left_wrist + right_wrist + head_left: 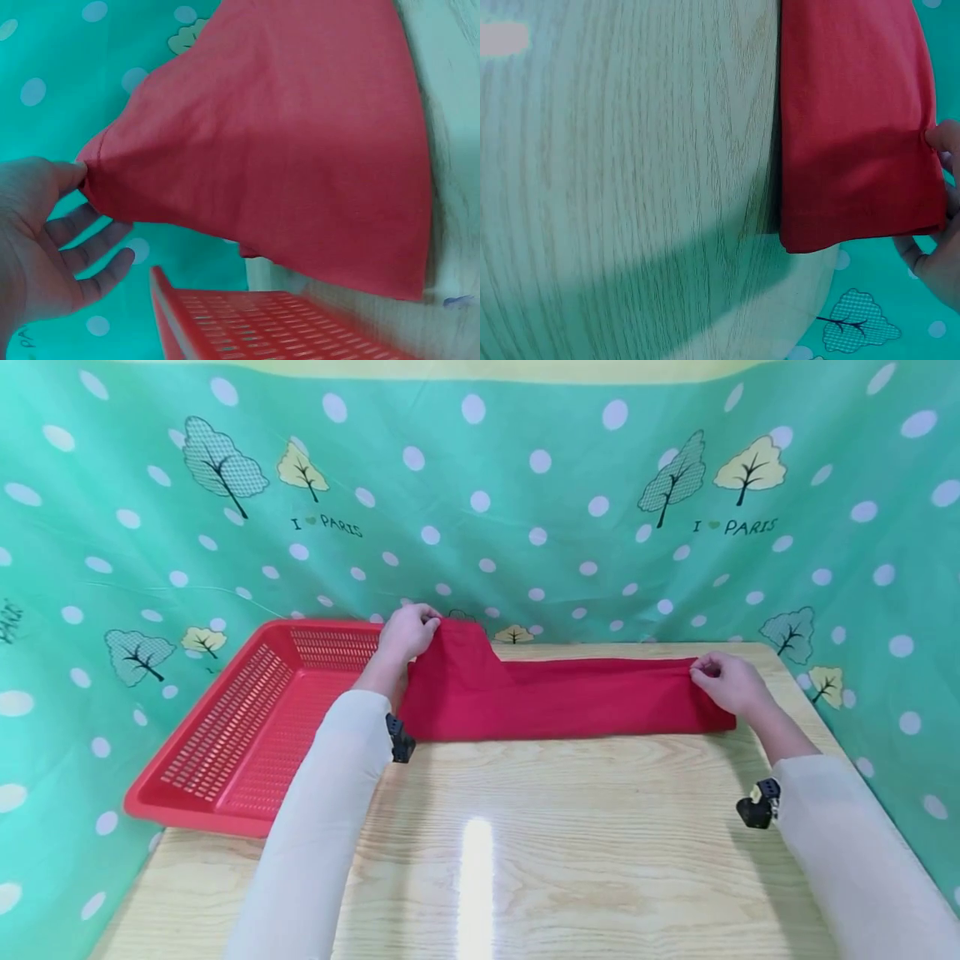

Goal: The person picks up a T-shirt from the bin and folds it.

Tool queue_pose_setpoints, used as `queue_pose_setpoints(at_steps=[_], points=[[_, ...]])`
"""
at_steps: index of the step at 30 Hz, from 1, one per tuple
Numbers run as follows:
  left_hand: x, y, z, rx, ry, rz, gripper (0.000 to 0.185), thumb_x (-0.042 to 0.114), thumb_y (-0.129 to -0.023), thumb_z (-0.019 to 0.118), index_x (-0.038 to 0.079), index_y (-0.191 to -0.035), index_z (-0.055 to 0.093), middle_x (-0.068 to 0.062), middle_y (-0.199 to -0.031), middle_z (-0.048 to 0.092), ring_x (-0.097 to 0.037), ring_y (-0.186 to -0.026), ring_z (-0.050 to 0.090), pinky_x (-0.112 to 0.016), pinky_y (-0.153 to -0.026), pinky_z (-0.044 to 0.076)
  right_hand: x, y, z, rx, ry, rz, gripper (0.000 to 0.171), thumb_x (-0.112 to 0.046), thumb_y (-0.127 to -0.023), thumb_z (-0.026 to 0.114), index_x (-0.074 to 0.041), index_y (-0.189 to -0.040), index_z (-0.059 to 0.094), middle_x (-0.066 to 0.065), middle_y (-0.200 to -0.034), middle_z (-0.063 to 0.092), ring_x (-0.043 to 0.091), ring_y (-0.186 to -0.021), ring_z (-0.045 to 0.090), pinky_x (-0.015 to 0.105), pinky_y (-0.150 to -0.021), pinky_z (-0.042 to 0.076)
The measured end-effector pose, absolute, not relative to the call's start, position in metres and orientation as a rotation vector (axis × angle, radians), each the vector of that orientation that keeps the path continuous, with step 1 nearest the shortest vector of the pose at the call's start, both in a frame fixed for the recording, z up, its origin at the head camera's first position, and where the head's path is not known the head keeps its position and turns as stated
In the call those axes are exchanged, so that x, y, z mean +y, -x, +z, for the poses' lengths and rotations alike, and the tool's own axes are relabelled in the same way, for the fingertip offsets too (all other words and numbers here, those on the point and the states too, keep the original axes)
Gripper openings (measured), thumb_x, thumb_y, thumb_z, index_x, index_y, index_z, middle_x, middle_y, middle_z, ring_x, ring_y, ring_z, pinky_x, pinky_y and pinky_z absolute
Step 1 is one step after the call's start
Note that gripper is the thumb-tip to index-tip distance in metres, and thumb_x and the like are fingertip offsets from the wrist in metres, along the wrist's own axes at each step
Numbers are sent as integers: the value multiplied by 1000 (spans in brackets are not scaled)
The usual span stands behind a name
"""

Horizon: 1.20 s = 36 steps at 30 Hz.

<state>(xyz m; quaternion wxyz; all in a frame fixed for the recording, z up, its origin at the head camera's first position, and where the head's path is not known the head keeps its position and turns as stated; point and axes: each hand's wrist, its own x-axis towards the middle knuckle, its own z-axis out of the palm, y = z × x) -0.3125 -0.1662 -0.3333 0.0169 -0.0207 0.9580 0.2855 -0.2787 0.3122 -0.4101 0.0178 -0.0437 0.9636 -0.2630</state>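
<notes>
Teal backdrop cloth (525,485), dotted white and printed with trees, encloses the scene on three sides. Pale wooden table (525,843) fills the foreground. Red perforated plastic basket (225,735) stands on the table's left end, its near corner overhanging the edge. Red garment (555,697), folded into a long strip, lies across the far part of the table just right of the basket; its left end is raised. Left hand (407,631) pinches that raised corner between thumb and curled fingers. Right hand (729,682) pinches the strip's upper right edge, fingers curled around the fabric.
</notes>
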Motion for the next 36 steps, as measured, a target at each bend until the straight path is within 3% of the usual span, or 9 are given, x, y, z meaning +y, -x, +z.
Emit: queue_pose_setpoints(at_steps=[5,14,23,29,36], points=[[-168,315,-338,3003,110,850,31,28,-99,43,17,-125,57,-9,-120,56,-26,-106,53,-45,-92,43,309,279,-411,3024,115,-830,36,-30,-99,42,2,-113,53,28,-110,53,40,-96,48,52,-82,43],[-172,312,-343,2999,156,934,34,29,-99,45,16,-129,55,-8,-122,54,-24,-107,50,-41,-89,46,307,280,-410,3060,54,-804,41,-35,-99,40,-1,-117,53,28,-118,52,43,-106,46,58,-92,39],[-169,314,-351,2965,161,1019,37,30,-97,50,15,-130,51,-9,-129,51,-26,-113,50,-43,-95,46,304,281,-415,3119,47,-722,38,-33,-98,43,-1,-117,55,27,-118,54,45,-108,46,61,-92,32],[-161,315,-359,2956,44,909,47,36,-93,56,13,-132,47,-13,-134,46,-28,-122,45,-44,-101,42,305,282,-422,3135,3,-585,59,-46,-93,49,-2,-132,44,29,-120,49,48,-109,40,66,-86,28],[-158,314,-363,2928,58,904,49,37,-92,58,13,-133,47,-13,-136,45,-28,-125,43,-44,-102,41,316,280,-423,3031,11,-538,63,-45,-90,55,4,-128,45,31,-118,49,47,-106,44,66,-84,35]])
